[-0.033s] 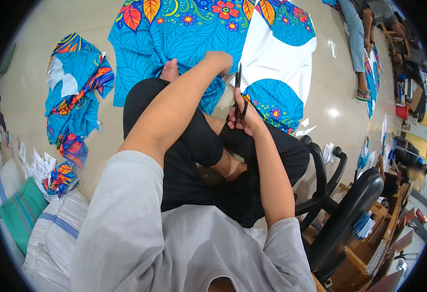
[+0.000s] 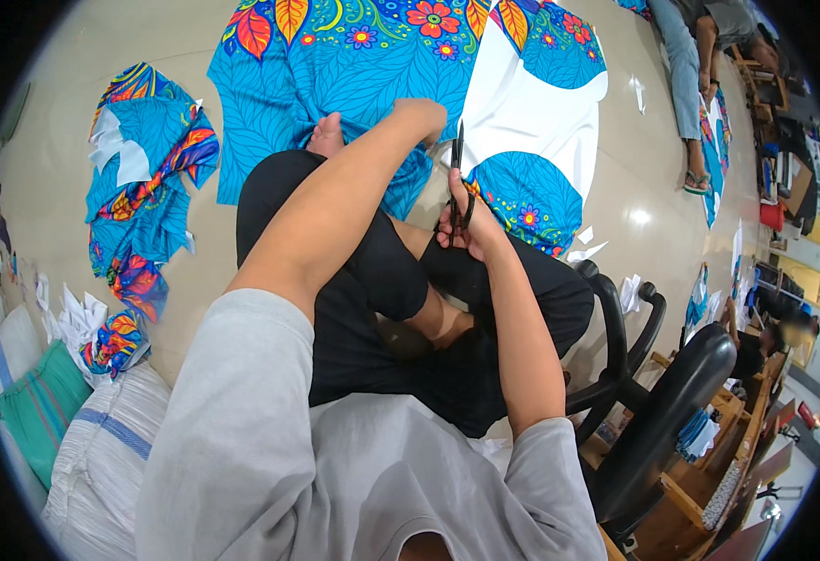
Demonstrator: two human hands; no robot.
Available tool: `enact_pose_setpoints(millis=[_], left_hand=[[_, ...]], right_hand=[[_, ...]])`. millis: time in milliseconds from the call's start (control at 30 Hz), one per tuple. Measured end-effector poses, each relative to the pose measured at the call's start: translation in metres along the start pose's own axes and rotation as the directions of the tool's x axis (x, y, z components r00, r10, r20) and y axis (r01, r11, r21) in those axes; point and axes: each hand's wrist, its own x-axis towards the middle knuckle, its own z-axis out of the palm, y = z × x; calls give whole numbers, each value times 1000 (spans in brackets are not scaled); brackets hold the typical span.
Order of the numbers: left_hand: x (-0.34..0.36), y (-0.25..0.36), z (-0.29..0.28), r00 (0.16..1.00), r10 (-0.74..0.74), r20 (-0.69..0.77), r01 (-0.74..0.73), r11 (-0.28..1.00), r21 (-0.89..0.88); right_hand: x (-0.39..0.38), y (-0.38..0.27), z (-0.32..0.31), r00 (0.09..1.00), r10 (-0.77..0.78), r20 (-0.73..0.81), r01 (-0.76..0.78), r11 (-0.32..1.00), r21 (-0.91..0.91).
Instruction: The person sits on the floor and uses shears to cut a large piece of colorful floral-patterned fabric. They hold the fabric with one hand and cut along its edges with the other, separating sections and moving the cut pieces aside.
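Observation:
A large blue fabric [image 2: 372,84] printed with leaves and flowers lies spread on the floor in front of my crossed legs. My left hand [image 2: 421,119] is closed on it near its edge, the fingertips mostly hidden, and folds gather below. In my right hand [image 2: 470,224] are black scissors [image 2: 457,154], fingers in the handles. Their blades point away from me, close together, beside where the blue print meets a white area [image 2: 559,117]. Right of the scissors, a rounded blue floral section [image 2: 528,201] borders the white.
Cut printed pieces [image 2: 153,178] and white scraps [image 2: 83,318] lie at left, above stuffed white sacks [image 2: 115,449] and a green one [image 2: 45,402]. A black chair base [image 2: 662,421] stands close at my right. Another person's leg [image 2: 685,93] is at far right, near wooden furniture [image 2: 737,439].

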Motion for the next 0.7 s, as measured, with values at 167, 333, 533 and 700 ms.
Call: enact_pose_setpoints(millis=[167,333,533,700], left_hand=[[1,-1,-8,996,-19,89,18,1000,12],[-2,1,-15,991,-51,121,52,999,-2],[-7,0,-13,999,-33,31,32,999,32],[-2,1,-13,992,-67,111,70,997,-19]], right_hand=[[6,-5,3,999,-17,27,16,999,28],[6,-7,6,999,-32,22,31,999,37],[6,-7,6,1000,-10,28,8,998,67],[7,-4,8,999,-43,-16,44,996,77]])
